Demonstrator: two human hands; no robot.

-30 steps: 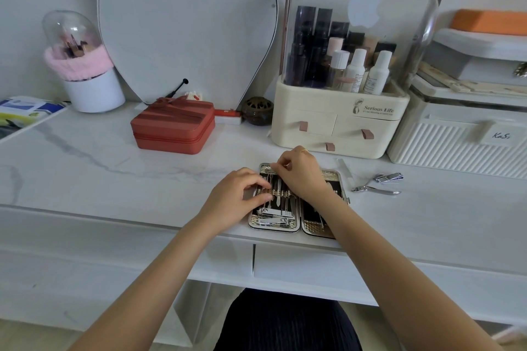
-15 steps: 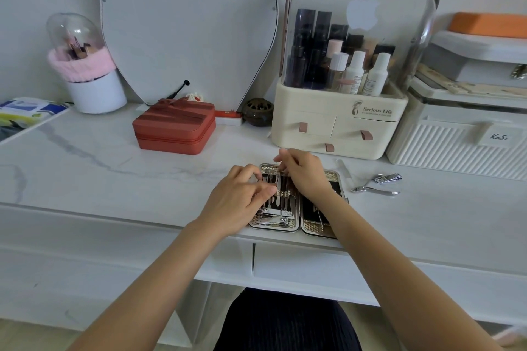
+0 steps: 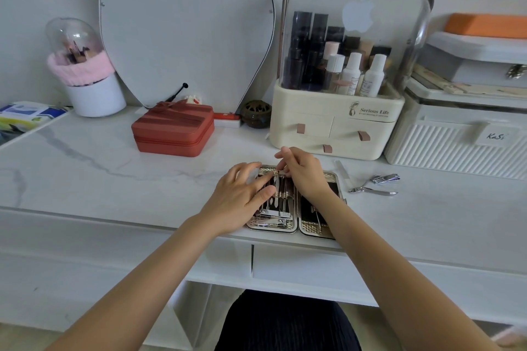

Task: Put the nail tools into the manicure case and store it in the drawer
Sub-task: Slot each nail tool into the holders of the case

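The manicure case (image 3: 319,229) lies open and flat at the table's front edge, with several metal tools strapped into its left half. My right hand (image 3: 303,172) is over the case's top and pinches the upper end of a thin metal tool (image 3: 276,185) standing in the left half. My left hand (image 3: 242,194) rests with spread fingers on the left half, beside that tool. To the right on the table lie a nail nipper (image 3: 373,191), a nail clipper (image 3: 385,179) and a clear nail file (image 3: 342,169).
A cream cosmetic organizer (image 3: 336,128) stands right behind the case, a white ribbed box (image 3: 456,145) to its right. A red zip box (image 3: 174,132) sits at the left. Closed drawers (image 3: 313,268) run under the tabletop.
My left hand has slid a little up and left over the case's left half, its fingers spreading. My right hand stays at the top of the case on the thin tool.
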